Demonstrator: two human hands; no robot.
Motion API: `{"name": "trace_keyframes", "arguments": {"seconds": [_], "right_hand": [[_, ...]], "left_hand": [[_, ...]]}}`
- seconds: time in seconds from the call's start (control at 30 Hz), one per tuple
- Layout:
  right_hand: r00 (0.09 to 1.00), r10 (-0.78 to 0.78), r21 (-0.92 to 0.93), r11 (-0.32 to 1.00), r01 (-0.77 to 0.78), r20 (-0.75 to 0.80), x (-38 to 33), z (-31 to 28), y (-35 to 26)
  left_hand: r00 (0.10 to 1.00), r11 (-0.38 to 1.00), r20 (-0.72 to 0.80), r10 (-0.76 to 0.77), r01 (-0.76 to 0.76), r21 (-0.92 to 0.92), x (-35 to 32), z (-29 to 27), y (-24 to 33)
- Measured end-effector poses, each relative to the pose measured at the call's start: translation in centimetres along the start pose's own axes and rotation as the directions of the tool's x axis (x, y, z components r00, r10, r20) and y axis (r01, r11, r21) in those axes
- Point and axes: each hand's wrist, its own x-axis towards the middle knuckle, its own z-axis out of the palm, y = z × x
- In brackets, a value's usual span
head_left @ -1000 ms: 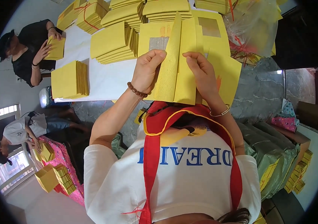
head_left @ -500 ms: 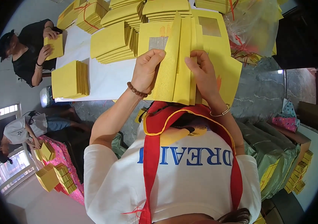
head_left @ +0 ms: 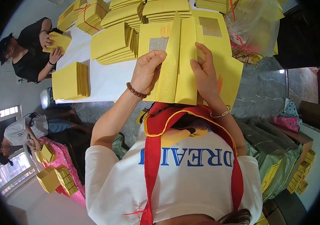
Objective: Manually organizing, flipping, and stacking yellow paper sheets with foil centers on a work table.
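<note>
Left grip [head_left: 147,71] pinches folded yellow paper [head_left: 170,71] while the right grip [head_left: 206,73] has just parted, apparently freeing that edge.

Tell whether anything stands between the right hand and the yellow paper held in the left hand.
Nothing visible: the right hand is at the right edge of the yellow paper, opposite the left hand.

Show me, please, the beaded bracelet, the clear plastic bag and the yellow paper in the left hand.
Beaded bracelet [head_left: 136,92]: head view, middle beads.
Clear plastic bag [head_left: 257,30]: head view, film's middle.
Yellow paper [head_left: 170,69]: head view, ribbed flap's middle.
</note>
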Motion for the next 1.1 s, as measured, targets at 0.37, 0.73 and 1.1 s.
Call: {"name": "trace_keyframes", "arguments": {"seconds": [0.37,0.73,1.1], "right_hand": [[1.000,0.026,-0.153,0.988,-0.025,0.003,-0.1,-0.3,0.2],[0.999,0.033,-0.204,0.978,-0.028,0.021,-0.2,0.0,-0.6],[0.998,0.052,-0.033,0.998,-0.051,0.027,0.0,0.0,0.0]], "left_hand": [[0.999,1.000,0.041,-0.017,0.018,-0.015,0.0,-0.6,0.0],[0.999,0.999,0.032,-0.019,0.020,-0.026,0.1,0.1,0.1],[0.999,0.999,0.001,0.035,-0.034,-0.037,-0.1,0.1,-0.2]]}}
